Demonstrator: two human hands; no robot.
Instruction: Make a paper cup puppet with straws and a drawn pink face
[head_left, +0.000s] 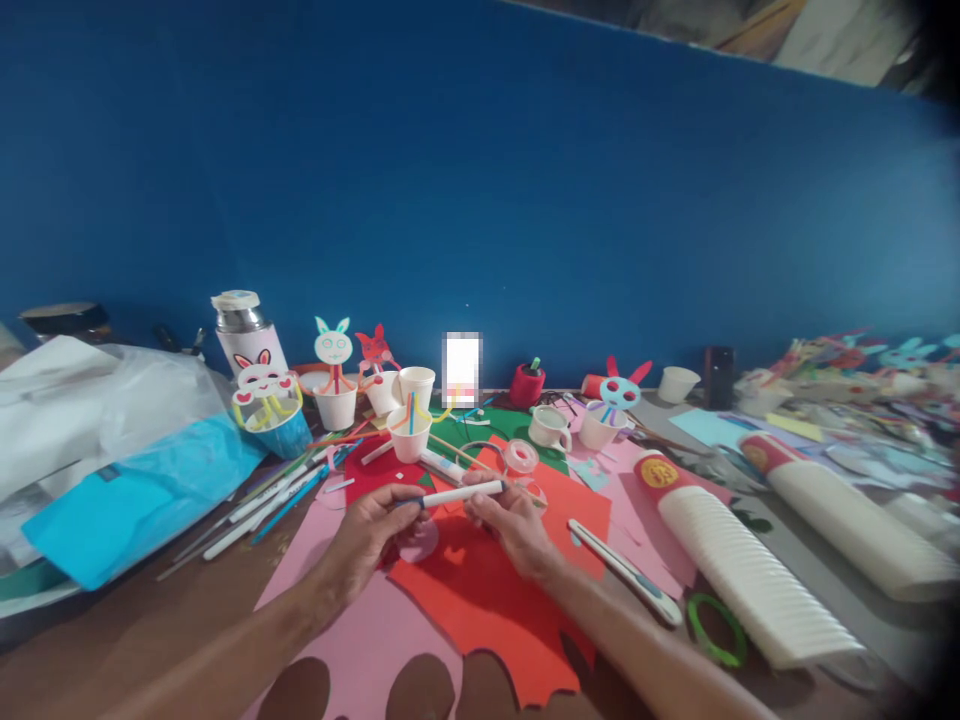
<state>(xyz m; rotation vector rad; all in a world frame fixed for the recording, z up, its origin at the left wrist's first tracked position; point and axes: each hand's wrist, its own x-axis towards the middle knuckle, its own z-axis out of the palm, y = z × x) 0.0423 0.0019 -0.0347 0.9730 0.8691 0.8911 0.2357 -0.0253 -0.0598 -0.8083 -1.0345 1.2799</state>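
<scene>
A white marker [461, 494] with dark ends is held level between both hands, above the red paper [480, 580]. My left hand [382, 525] pinches its left, dark end. The fingers of my right hand [510, 520] are closed round its right end. Pink paper [360, 640] with round cut-outs lies under my left forearm. Just beyond the hands are a paper cup [409, 434] with coloured strips inside and a roll of clear tape [520, 457].
A white cutter [626, 573], a green tape ring [716, 630] and stacked paper cups [750, 560] lie at the right. Cups with paper bunny faces [333, 345] stand at the back. Blue paper [142, 500], plastic bags and white sticks [262, 510] lie at the left.
</scene>
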